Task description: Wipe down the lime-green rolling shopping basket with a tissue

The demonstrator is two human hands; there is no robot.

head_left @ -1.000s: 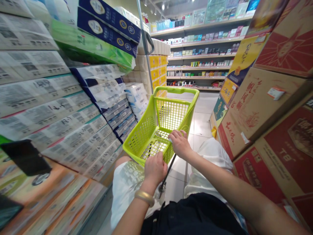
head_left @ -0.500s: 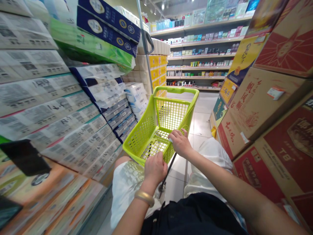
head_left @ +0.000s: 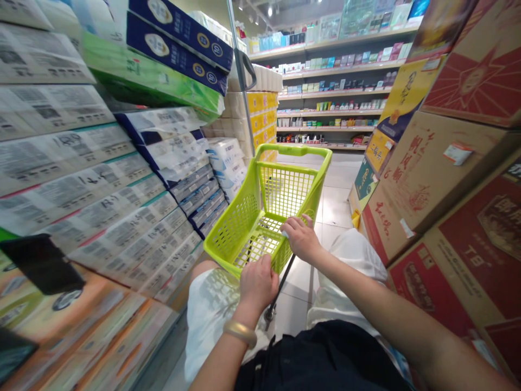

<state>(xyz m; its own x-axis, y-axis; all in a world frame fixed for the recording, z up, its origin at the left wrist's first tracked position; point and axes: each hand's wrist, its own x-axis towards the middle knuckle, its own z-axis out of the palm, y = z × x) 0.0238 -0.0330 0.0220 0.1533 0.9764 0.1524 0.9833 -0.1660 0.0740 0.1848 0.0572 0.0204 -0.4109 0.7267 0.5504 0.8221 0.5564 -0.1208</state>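
As the left hand (head_left: 259, 285) and right hand (head_left: 302, 239) curl fingers closed over its near rim, a lime-green latticed plastic basket (head_left: 234, 225) sits between white-clothed legs (head_left: 352, 266); probably light, stiff, best held there.

Basket (head_left: 234, 225) lime-grn, open-grid pattern on base + far end. Bangle (head_left: 240, 333) dull gold; shorts (head_left: 209, 320) wht; top (head_left: 325, 358) blk. Stacked pkgs (head_left: 61, 157) wht w/ grey print; long packs (head_left: 179, 51) dk blue w/ wht + gold marks; pack under those (head_left: 150, 75) bright grn. Tall box (head_left: 407, 89) yel + navy; carton (head_left: 431, 157) brn w/ red lettering; starburst carton (head_left: 476, 81) red w/ tan rays. Floor tiles (head_left: 295, 290) wht.
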